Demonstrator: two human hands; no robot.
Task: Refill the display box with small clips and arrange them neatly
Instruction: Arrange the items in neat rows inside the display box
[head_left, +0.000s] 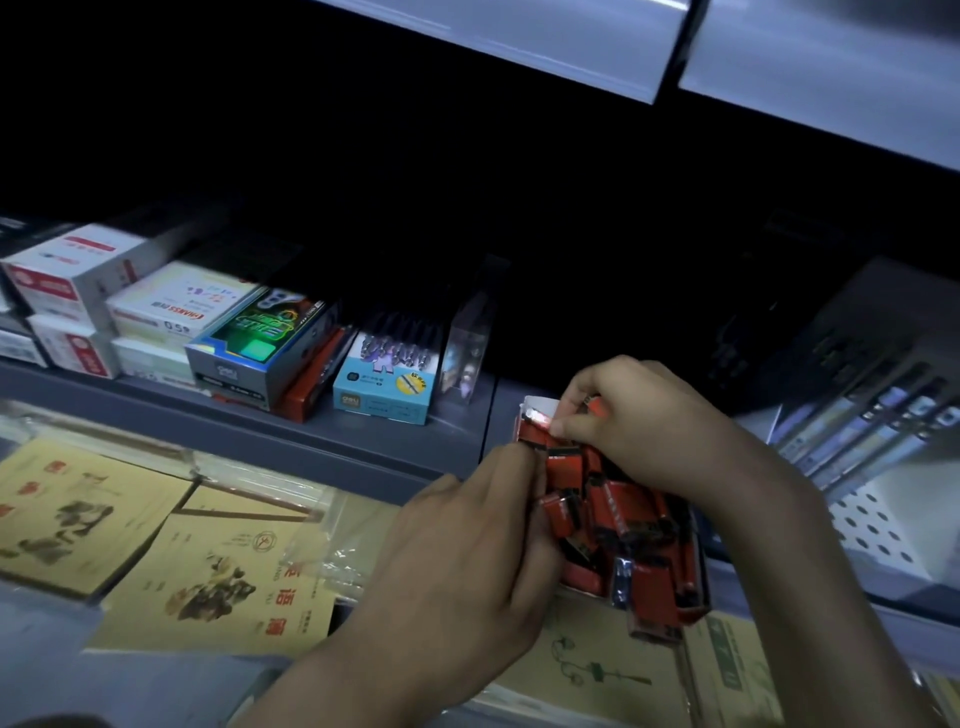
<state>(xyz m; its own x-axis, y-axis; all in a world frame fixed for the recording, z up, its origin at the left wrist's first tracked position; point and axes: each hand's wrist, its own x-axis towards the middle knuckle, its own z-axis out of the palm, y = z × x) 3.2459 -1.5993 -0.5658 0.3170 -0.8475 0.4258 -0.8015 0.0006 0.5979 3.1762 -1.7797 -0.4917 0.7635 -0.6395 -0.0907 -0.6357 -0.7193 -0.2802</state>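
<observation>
Dim shop shelving surrounds us: a grey shelf carries stationery boxes on the left and rows of pens on the right. Below its front edge lie yellow notebooks in plastic sleeves. Between this shelf and the upper shelf we see only a deep dark gap.

Our display box stands across the front edge of the grey shelf, tilted toward us, with notebooks under its near end. It is full of red and black small clips that lie in disorder.

Our left hand grips the left wall of the box with curled fingers. Our right hand reaches over the far end and pinches one of the small clips beside the white flap.
</observation>
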